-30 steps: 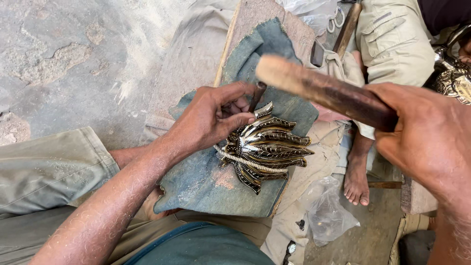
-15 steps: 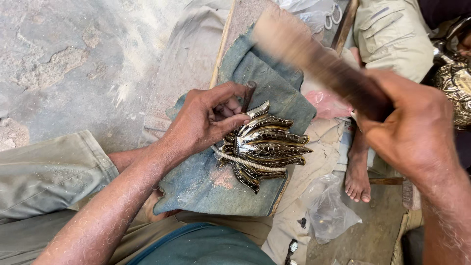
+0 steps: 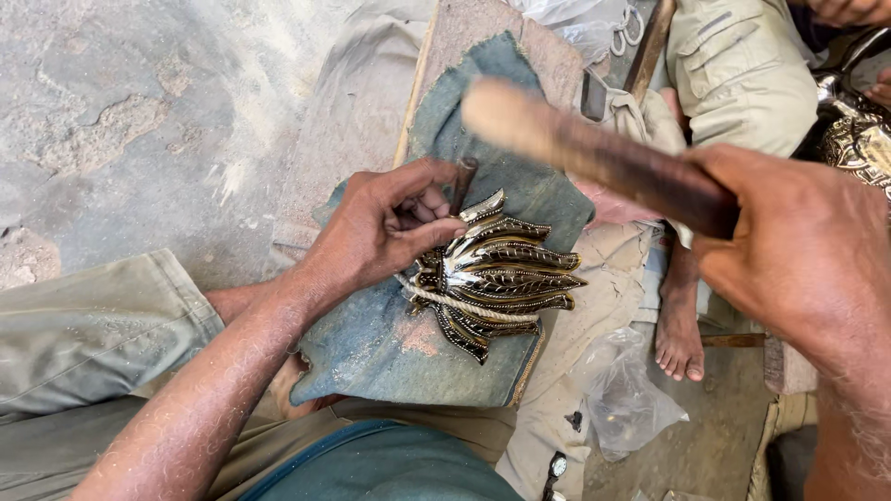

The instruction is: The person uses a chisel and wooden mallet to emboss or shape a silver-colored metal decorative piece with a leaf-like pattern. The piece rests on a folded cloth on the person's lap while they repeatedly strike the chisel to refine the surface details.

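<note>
Left hand (image 3: 380, 232) is pinching a half-hidden punch (image 3: 461, 182) centre-frame over the metal leaf piece (image 3: 497, 274); right hand (image 3: 798, 250) is gripping a blurred mallet handle (image 3: 594, 153), its head unseen.

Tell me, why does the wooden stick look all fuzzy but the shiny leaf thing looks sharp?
In the head view, the wooden handle in the right hand is smeared, most at its pale end, which looks like motion blur. The metal leaf ornament by the left hand is crisp, with bright glints on its ridges. Daylight is soft, shadows faint.
</note>
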